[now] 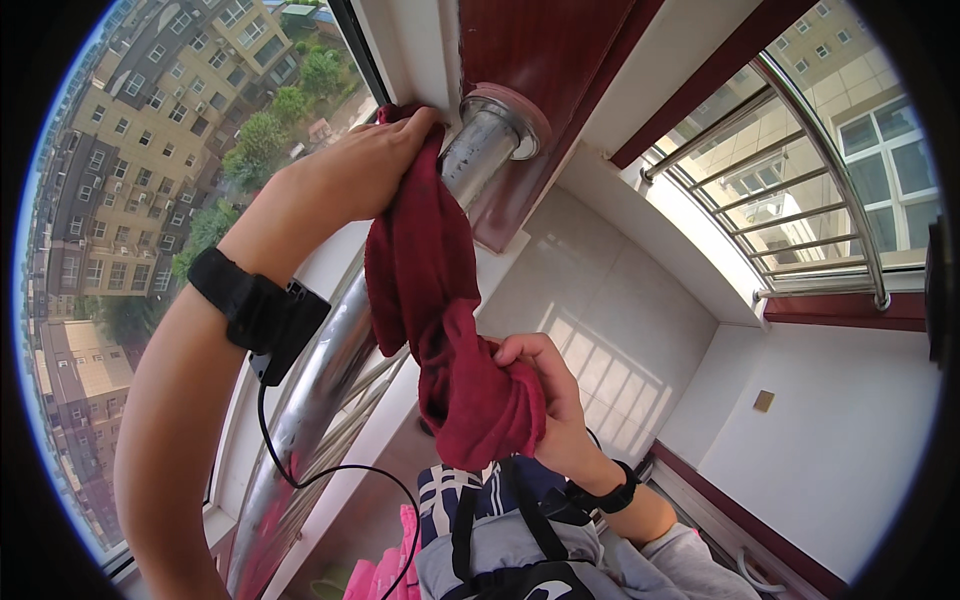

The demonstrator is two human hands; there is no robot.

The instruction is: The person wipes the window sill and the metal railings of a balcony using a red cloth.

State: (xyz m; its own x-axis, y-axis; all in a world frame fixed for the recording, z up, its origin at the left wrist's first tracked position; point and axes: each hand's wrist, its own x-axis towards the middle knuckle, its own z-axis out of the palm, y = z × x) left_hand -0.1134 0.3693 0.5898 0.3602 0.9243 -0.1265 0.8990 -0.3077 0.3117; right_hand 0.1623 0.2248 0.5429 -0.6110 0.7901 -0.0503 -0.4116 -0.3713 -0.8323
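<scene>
A dark red cloth (427, 247) is draped over a thick chrome handrail (330, 360) and hangs down towards me. My left hand (375, 161) grips its upper end, pressing it against the rail near the wall flange (506, 120). Lower down, my right hand (551, 397) pinches the loose, bunched end of the cloth between thumb and fingers. Drops or spots mark the bare metal beside the flange. The cloth and the back of my left hand hide the left fingertips.
Left of the rail is a window (300, 120) looking out on apartment buildings far below. A second window with a steel guard rail (817, 187) is at upper right. A thin black cable (352, 466) hangs from my left wrist strap. Pink fabric (382, 566) lies below.
</scene>
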